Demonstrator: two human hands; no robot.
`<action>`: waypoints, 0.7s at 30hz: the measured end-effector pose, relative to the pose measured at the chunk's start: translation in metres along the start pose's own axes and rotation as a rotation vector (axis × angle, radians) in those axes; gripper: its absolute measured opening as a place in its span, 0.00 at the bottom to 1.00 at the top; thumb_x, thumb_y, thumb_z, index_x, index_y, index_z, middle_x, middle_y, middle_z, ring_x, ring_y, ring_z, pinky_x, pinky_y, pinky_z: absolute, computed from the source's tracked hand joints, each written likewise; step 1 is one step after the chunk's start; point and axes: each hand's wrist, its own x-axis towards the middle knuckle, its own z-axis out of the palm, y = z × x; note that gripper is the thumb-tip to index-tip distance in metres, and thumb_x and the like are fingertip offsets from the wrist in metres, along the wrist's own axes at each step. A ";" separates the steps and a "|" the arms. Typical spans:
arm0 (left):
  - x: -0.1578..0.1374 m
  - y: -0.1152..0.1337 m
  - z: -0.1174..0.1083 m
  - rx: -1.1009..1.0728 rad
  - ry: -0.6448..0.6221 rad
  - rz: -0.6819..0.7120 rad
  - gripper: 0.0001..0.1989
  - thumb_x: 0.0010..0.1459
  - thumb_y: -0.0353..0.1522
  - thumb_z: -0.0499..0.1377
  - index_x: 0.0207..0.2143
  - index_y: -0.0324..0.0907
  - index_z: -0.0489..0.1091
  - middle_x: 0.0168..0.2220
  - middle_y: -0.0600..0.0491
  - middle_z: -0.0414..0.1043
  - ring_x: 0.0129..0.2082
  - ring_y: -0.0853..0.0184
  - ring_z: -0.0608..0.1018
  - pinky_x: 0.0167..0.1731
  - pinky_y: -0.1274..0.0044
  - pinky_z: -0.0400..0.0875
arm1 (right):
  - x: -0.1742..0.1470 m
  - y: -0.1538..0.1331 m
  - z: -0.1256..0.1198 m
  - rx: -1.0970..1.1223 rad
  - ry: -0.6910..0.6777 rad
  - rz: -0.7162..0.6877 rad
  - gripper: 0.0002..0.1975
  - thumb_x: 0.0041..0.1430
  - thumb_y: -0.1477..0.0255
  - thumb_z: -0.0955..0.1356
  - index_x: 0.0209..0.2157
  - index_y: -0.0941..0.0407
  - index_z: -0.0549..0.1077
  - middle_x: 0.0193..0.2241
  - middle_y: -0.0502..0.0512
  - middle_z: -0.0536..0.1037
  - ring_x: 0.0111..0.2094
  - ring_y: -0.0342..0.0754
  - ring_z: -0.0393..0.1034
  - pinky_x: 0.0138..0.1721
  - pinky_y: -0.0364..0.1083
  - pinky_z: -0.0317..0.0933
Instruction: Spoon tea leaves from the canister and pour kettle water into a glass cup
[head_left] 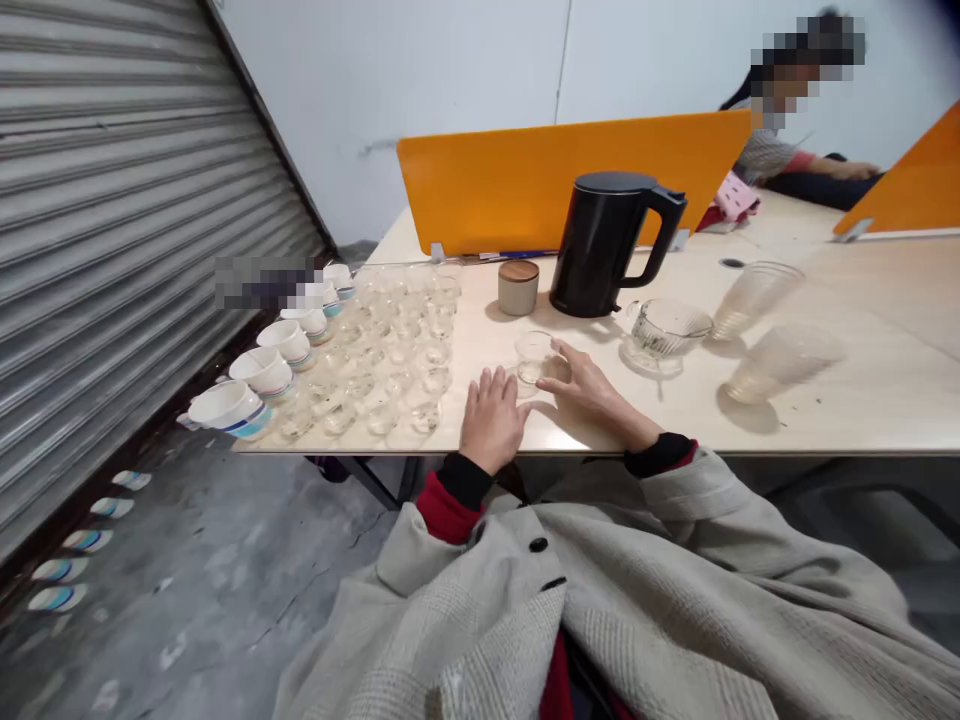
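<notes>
We have the small, clear plastic cup standing upright between our left hand and right hand, probably for easy steadying; rows of clear plastic cups sit left of both, perhaps leaving room; our left palm faces down, fingers extended; our right thumb and fingers curve apart, grip unclear

Office-type room, shared desks: pale bench with cable hole, orange divider on metal feet, second orange panel at right. Another person beyond divider. Shell rougher, shop-unit or garage look: ribbed metal shutter at left, cracked grey floor, plain pale wall.
</notes>
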 end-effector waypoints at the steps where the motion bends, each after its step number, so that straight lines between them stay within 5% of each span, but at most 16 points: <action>1: -0.005 0.001 0.000 -0.007 0.018 0.019 0.30 0.78 0.42 0.48 0.73 0.35 0.61 0.77 0.38 0.57 0.78 0.45 0.58 0.75 0.53 0.55 | 0.004 -0.001 0.002 0.070 0.017 0.007 0.49 0.56 0.48 0.76 0.72 0.56 0.64 0.67 0.71 0.72 0.68 0.72 0.66 0.68 0.68 0.61; 5: -0.017 0.000 0.001 -0.034 0.035 0.060 0.30 0.77 0.44 0.51 0.73 0.35 0.62 0.76 0.40 0.59 0.77 0.44 0.59 0.75 0.55 0.55 | 0.017 -0.010 0.011 0.285 0.061 0.069 0.44 0.51 0.49 0.77 0.64 0.56 0.70 0.60 0.70 0.77 0.60 0.67 0.74 0.60 0.64 0.68; 11: -0.018 -0.001 0.006 -0.076 0.095 0.087 0.30 0.75 0.45 0.54 0.71 0.39 0.65 0.74 0.41 0.65 0.76 0.45 0.62 0.73 0.53 0.59 | 0.040 -0.030 0.004 0.223 0.140 0.069 0.29 0.49 0.51 0.77 0.46 0.55 0.75 0.47 0.63 0.82 0.46 0.60 0.76 0.52 0.60 0.69; 17: -0.020 -0.001 0.009 -0.129 0.161 0.103 0.30 0.74 0.47 0.55 0.69 0.39 0.68 0.73 0.41 0.66 0.75 0.44 0.63 0.73 0.52 0.60 | 0.108 -0.062 -0.020 0.221 0.287 -0.027 0.29 0.50 0.49 0.78 0.45 0.54 0.73 0.45 0.61 0.82 0.46 0.59 0.76 0.49 0.58 0.71; 21: -0.021 -0.001 0.009 -0.163 0.167 0.105 0.31 0.74 0.49 0.55 0.68 0.38 0.69 0.72 0.40 0.66 0.74 0.43 0.65 0.72 0.51 0.61 | 0.173 -0.081 -0.023 0.274 0.301 -0.084 0.34 0.55 0.55 0.76 0.58 0.54 0.69 0.52 0.62 0.80 0.51 0.60 0.77 0.52 0.58 0.72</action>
